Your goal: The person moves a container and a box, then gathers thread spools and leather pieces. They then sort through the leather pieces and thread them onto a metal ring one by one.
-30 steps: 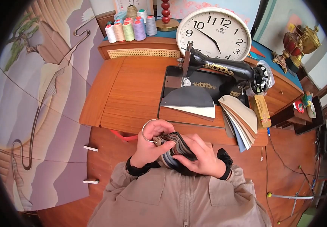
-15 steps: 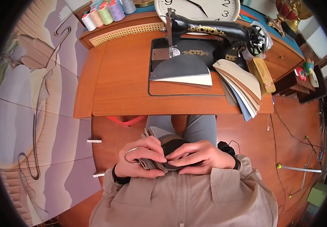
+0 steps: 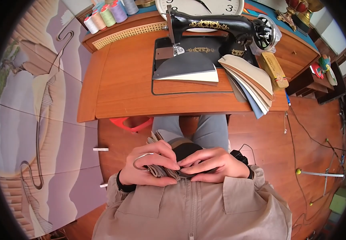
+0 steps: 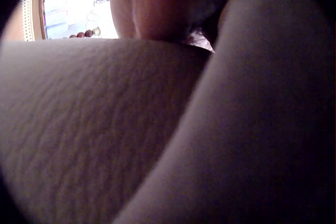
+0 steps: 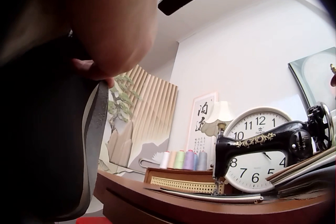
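In the head view a bundle of dark and grey-brown swatches [image 3: 185,152] is held close to the jacket front, above the lap. The left hand [image 3: 151,164] pinches its left part, with a metal ring [image 3: 141,158] looped by the fingers. From the other side the right hand [image 3: 217,165] grips the dark part, fingertips almost meeting those of the left. Skin and a wrinkled surface fill the left wrist view. A dark swatch [image 5: 97,129] hangs beneath the right hand [image 5: 113,24] in the right wrist view.
On the wooden table [image 3: 121,88] stand a black sewing machine [image 3: 205,24], a dark half-round piece [image 3: 187,67], a fan of swatches [image 3: 251,80] and a yellow box [image 3: 274,70]. Thread spools [image 3: 107,16] and a clock [image 3: 225,7] are behind. A red object [image 3: 131,125] lies below the table.
The bundle and both hands have come down from the table edge toward the jacket, and the bundle has been turned. Over the last half second the hands barely moved; the head view shifted slightly.
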The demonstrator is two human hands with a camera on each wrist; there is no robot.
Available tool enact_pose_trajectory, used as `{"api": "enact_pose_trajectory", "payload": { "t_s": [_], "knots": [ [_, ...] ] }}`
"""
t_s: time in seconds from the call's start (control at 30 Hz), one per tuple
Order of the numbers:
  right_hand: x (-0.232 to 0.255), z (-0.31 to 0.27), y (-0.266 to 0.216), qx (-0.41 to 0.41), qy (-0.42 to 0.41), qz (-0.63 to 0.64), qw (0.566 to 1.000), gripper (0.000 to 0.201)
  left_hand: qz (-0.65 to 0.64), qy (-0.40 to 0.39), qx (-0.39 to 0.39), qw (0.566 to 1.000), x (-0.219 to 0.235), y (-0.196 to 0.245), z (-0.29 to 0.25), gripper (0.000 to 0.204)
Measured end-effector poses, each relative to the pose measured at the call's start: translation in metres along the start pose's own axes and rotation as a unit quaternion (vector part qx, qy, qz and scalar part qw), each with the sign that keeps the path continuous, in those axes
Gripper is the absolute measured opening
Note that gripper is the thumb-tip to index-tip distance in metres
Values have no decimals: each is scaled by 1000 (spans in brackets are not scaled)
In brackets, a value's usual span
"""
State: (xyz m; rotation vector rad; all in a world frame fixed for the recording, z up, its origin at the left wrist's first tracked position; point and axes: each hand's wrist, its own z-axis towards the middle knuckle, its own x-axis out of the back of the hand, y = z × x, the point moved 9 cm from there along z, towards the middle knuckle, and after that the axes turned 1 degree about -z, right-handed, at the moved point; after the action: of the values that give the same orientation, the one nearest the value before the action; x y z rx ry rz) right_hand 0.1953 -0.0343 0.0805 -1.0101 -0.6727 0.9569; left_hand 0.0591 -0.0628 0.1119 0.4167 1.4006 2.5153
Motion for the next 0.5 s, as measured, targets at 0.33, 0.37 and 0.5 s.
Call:
{"api": "enact_pose_trajectory", "payload": {
  "t_s": [0.33, 0.37, 0.5],
  "knots": [
    [7, -1, 12, -39, 2, 8, 999, 35, -13, 8, 5, 1000, 1, -12, 2, 44],
    [8, 0, 14, -44, 4, 11, 999, 36, -18, 9, 7, 1000, 1, -14, 3, 44],
    [16, 3, 23, -62, 14, 24, 998, 36, -32, 11, 25, 999, 7, -25, 7, 44]
  ]
}}
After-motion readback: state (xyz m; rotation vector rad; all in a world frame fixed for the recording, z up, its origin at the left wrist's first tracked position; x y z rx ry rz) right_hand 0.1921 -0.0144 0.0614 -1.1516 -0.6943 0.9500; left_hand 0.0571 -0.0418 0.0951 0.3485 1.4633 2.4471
